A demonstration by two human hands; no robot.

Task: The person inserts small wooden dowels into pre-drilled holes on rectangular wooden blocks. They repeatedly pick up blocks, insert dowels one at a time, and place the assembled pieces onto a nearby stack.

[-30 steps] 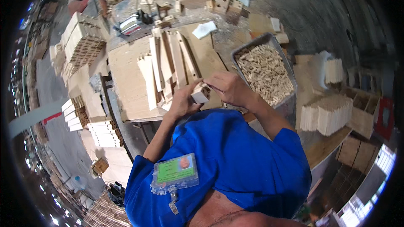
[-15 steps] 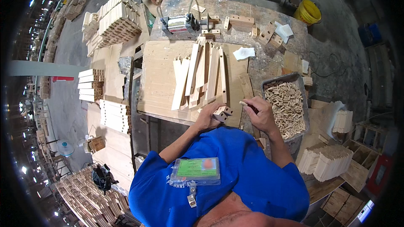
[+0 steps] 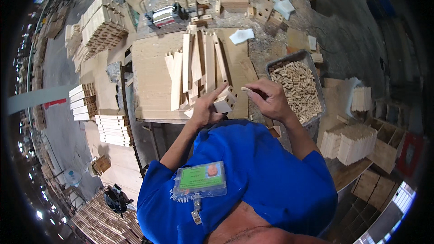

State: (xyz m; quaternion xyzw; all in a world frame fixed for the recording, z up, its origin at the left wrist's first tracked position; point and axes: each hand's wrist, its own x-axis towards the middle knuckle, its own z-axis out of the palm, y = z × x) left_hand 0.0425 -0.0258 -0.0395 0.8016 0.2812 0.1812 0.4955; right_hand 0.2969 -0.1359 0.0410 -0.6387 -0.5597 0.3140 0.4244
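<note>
Pinched in the right hand [image 3: 272, 100], the dowel [image 3: 246, 89] lies apart, toward two o'clock from the blocks [image 3: 223, 105] the left hand [image 3: 205, 110] grips, its axis roughly nine-to-three

Drilled wooden pieces [image 3: 224, 104] and a slim dowel [image 3: 246, 89], held apart.
The pale, square-edged pieces sit bunched in the left hand [image 3: 206, 111], their ends with dark round holes angled toward the dowel, which is short, light tan and roughly level, pinched at the fingertips of the right hand [image 3: 272, 102], just beside them.
</note>
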